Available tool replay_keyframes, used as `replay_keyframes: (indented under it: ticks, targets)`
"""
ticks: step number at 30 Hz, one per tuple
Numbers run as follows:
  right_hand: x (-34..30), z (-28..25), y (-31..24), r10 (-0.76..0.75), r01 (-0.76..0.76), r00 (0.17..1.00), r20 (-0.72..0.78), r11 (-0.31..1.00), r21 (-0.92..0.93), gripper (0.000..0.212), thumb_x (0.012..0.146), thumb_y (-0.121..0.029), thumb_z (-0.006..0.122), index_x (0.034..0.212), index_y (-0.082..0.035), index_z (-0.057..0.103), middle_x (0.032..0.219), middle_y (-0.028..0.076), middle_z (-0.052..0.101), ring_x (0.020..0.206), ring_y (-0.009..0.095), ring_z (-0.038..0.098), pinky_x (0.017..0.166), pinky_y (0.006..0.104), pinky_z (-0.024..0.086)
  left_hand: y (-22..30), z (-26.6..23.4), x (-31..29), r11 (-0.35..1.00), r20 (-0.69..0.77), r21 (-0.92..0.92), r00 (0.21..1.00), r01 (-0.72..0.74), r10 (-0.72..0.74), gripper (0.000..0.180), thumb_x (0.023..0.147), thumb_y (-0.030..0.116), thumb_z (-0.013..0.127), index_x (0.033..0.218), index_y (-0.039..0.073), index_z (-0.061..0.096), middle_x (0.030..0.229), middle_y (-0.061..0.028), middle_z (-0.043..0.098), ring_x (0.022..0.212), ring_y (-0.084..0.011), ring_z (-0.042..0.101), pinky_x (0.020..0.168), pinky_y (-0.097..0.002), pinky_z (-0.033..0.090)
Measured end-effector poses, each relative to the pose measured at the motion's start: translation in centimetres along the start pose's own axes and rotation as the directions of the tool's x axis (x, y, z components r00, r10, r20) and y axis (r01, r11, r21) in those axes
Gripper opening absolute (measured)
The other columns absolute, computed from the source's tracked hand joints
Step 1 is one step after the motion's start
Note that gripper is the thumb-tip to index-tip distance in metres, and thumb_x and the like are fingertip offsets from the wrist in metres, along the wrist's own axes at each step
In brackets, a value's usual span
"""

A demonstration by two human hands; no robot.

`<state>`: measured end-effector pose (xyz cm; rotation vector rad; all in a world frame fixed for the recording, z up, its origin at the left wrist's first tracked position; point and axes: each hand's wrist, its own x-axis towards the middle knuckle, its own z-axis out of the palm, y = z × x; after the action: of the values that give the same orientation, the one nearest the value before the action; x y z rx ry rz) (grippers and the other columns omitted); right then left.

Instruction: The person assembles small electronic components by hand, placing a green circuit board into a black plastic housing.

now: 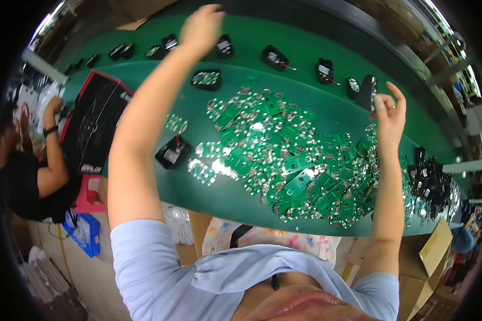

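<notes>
My left hand (202,31) is stretched out over the far green belt, among black plastic housings. Blur and the angle hide its fingers. A black housing (224,47) with parts inside lies just right of it. My right hand (390,115) pinches a dark, flat black plastic piece (366,93) between thumb and fingers, upright above the table's far edge. Between my arms spreads a big loose pile of green circuit boards (300,160). One black housing (173,152) with a red wire sits beside my left forearm, and another housing with a board (206,79) lies farther back.
More black housings (273,57) are spaced along the belt (300,45). Black parts (431,182) are heaped at the right. A black carton with red edges (93,120) stands at the left, near a co-worker (35,166). An open cardboard box (420,275) is at the lower right.
</notes>
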<state>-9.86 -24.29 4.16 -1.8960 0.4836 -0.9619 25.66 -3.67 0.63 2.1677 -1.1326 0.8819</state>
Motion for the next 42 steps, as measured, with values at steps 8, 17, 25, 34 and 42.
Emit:
replay_keyframes:
  ticks: [8, 17, 25, 34, 42]
  targets:
    - [7.8, -13.2, 14.3, 0.209, -0.226, 0.971, -0.118, 0.633, -0.741, 0.03, 0.076, -0.025, 0.064, 0.1, -0.009, 0.056, 0.078, 0.007, 0.06, 0.075, 0.024, 0.059, 0.065, 0.0344, 0.045, -17.4, 1.8, -2.6, 0.89, 0.498, 0.406, 0.767, 0.206, -0.405, 0.047, 0.076, 0.022, 0.061, 0.119, 0.008, 0.049, 0.112, -0.0181, 0.056, 0.106, -0.0316, 0.051, 0.089, -0.039, 0.041]
    - [4.9, -7.5, 7.8, -0.07, 0.147, 0.989, 0.131, 0.567, -0.81, 0.017, 0.083, -0.024, 0.053, 0.092, -0.012, 0.06, 0.09, 0.007, 0.061, 0.086, 0.026, 0.058, 0.072, 0.0366, 0.047, -15.8, -0.4, -2.7, 0.847, 0.376, 0.441, 0.795, 0.297, -0.475, 0.031, 0.075, 0.018, 0.063, 0.1, 0.008, 0.049, 0.095, -0.0144, 0.062, 0.091, -0.035, 0.057, 0.076, -0.0432, 0.045]
    - [0.4, 7.1, 2.3, -0.154, 0.539, 0.764, 0.626, 0.687, -0.488, 0.019, 0.081, -0.017, 0.054, 0.098, -0.011, 0.059, 0.097, 0.006, 0.058, 0.094, 0.025, 0.055, 0.077, 0.0377, 0.047, -12.1, -4.4, -2.0, 0.846, 0.122, -0.052, 0.844, 0.531, -0.522, 0.044, 0.077, 0.026, 0.061, 0.113, 0.004, 0.049, 0.097, -0.014, 0.061, 0.089, -0.0241, 0.059, 0.074, -0.0336, 0.045]
    - [2.5, 17.7, 4.0, -0.401, 0.792, 0.554, 0.73, 0.525, -0.312, 0.046, 0.069, 0.001, 0.055, 0.113, -0.014, 0.054, 0.119, 0.0, 0.051, 0.106, 0.02, 0.049, 0.083, 0.0335, 0.045, 9.1, -10.4, -4.5, -0.054, 0.63, -0.745, 0.674, 0.665, -0.387, 0.025, 0.081, 0.003, 0.053, 0.105, -0.003, 0.053, 0.097, -0.0116, 0.058, 0.089, -0.018, 0.056, 0.08, -0.032, 0.047]
    - [3.2, 15.4, 2.9, -0.241, 0.629, 0.74, 0.628, 0.577, -0.52, 0.015, 0.075, -0.016, 0.055, 0.089, -0.013, 0.06, 0.084, 0.008, 0.061, 0.084, 0.028, 0.06, 0.068, 0.0392, 0.049, 14.0, -9.3, -8.4, -0.365, 0.685, -0.727, 0.648, 0.582, -0.332, 0.019, 0.083, 0.006, 0.053, 0.098, -0.004, 0.047, 0.098, -0.0157, 0.056, 0.089, -0.0267, 0.059, 0.077, -0.0378, 0.053]
